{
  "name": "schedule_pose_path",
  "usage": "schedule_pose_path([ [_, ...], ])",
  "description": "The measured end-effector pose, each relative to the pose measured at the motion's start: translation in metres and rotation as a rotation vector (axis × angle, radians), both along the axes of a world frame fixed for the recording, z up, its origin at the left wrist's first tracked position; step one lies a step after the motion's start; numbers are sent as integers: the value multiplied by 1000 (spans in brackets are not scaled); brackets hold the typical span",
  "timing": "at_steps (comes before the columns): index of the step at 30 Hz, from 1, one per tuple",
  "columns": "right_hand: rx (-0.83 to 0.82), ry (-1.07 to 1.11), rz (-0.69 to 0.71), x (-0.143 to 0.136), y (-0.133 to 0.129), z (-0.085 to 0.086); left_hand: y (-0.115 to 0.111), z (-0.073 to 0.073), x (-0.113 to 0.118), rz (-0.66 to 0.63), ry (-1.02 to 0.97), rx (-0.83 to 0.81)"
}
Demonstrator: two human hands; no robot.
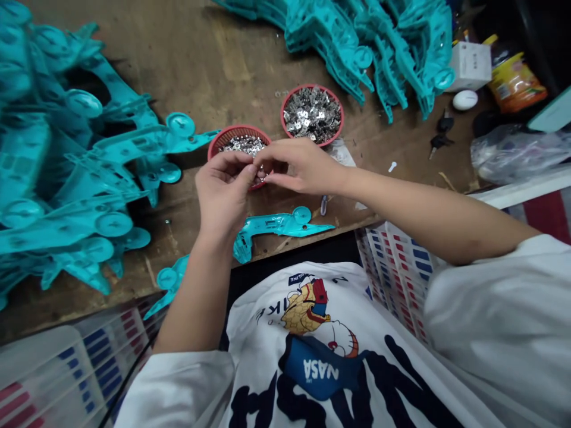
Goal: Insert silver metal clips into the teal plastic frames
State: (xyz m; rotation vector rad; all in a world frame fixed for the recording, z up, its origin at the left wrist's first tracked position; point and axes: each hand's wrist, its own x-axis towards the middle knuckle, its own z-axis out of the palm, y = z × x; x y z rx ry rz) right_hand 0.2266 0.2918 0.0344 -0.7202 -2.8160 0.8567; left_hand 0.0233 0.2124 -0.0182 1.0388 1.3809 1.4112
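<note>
My left hand and my right hand meet over the front red basket, fingertips pinched together. Something tiny and shiny seems to be between them, but its kind cannot be made out. Small metal pieces fill that basket, partly covered by my fingers. Just behind my right hand sits a second red basket, heaped with small metal clips or plates. Below my hands, at the table's front edge, lies a single turquoise plastic part with a round disc at one end.
Turquoise parts are piled at the left, and more turquoise parts lie at the back. To the right are a white box, a yellow packet, keys and a plastic bag. Plastic crates stand below the table edge.
</note>
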Motion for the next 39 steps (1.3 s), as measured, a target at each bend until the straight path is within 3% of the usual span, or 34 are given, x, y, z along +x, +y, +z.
schedule_pose_path([
  [5,82,193,-1,1,0,-23,-10,6,10,48,-276,-119],
  [12,7,136,14,2,1,-13,-27,13,12,57,-170,-121],
  [17,-118,202,-80,0,-2,-10,-37,12,13,53,69,-5],
  [20,-156,163,-120,2,0,-8,-53,2,2,-4,439,106],
  [23,-154,11,8,5,2,-8,-83,-15,-15,-207,902,189],
  [25,-140,-104,140,4,-1,-12,-104,-27,-23,-322,1090,176],
  [27,-130,-181,205,0,-8,-18,-119,-36,-24,-363,1165,124],
  [30,-147,-197,164,-8,-20,-24,-126,-41,-18,-370,1180,56],
  [39,-329,-102,-57,-13,-23,-23,-127,-25,-18,-365,1191,-28],
])
